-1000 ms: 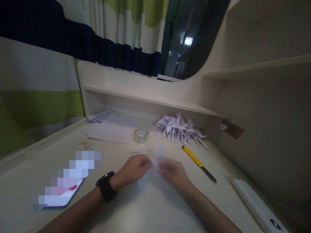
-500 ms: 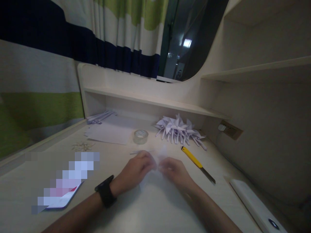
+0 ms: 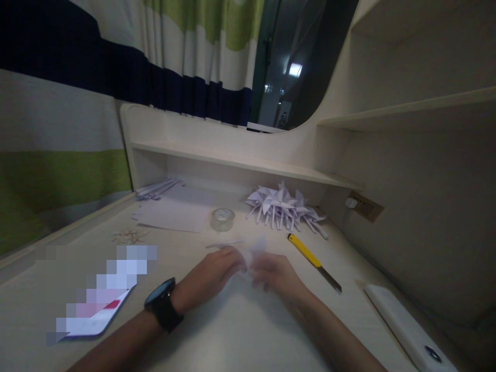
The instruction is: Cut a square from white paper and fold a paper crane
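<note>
Where the two hands meet above the pale wooden desk top (image 3: 240,330), a small piece of thin white paper (image 3: 253,250) is held; its outline is blurred, so its exact fold cannot be told. The paper lies between the fingertips of both hands, its upper edge projecting just beyond them. The left hand (image 3: 211,271) is curled with the fingers drawn in and pinched on the paper's left side; a black wristwatch with a round face (image 3: 160,310) is worn on that wrist. The right hand (image 3: 277,274) is likewise closed on the paper's right side, knuckles uppermost.

A thin white paper strip (image 3: 222,244) lies just beyond the left hand. A yellow-handled utility knife with extended metal blade (image 3: 313,262) lies near the right hand. Farther back, a roll of clear adhesive tape (image 3: 222,219) stands beside a flat white paper sheet (image 3: 174,214), and a heap of pointed, folded white paper figures (image 3: 284,205) rests under the low shelf (image 3: 240,163). A white oblong device (image 3: 406,325) lies at the right edge.
</note>
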Tool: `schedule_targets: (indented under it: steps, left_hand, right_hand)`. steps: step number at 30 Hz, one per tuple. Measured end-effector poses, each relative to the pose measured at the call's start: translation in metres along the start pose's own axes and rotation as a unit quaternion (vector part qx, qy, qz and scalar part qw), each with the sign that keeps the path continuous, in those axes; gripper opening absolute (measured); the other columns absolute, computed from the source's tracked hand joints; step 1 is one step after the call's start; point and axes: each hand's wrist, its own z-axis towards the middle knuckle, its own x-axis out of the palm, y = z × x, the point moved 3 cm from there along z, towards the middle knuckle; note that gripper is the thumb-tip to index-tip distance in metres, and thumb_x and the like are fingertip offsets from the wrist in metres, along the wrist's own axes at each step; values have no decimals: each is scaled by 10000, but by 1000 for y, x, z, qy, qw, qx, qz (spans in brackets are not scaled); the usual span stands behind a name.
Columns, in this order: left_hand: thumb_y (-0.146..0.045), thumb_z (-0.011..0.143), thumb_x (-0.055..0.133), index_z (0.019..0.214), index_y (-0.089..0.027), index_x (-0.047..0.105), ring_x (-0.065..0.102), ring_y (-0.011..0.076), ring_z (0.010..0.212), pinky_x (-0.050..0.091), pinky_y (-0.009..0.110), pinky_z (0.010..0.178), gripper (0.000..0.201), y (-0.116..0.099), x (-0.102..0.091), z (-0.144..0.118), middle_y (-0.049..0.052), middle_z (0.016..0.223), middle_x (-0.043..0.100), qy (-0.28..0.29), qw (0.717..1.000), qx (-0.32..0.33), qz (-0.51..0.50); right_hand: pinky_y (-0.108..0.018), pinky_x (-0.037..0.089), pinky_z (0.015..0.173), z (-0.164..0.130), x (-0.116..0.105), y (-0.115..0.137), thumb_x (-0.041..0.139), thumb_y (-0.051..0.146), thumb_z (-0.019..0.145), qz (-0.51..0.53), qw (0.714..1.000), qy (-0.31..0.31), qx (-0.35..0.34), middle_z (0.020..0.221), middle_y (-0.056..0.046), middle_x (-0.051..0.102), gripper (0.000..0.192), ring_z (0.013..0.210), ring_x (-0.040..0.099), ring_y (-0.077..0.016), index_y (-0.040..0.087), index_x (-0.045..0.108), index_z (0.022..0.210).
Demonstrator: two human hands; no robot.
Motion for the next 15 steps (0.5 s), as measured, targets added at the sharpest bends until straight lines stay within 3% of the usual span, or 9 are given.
schedule_targets:
  steps: [5, 15]
  left_hand:
    - [-140, 901, 458, 1009, -217, 637, 578, 185, 953, 423, 316, 843, 223, 1, -1, 0, 44, 991, 658, 16, 999, 4, -42]
    - [-185, 816, 541, 769, -175, 651, 589, 158, 705, 384, 240, 634, 120, -2, 3, 1, 7, 736, 657, -40, 988, -137, -51]
  right_hand:
    - [-153, 354, 357, 2, -4, -1, 711, 353, 668, -19, 1000, -3, -17, 556, 13, 612, 243, 466, 571, -105, 141, 644, 764]
    - [-167, 357, 375, 1, -4, 1, 659, 298, 691, -41, 998, 19, -34, 551, 20, 588, 175, 449, 514, -89, 146, 624, 771]
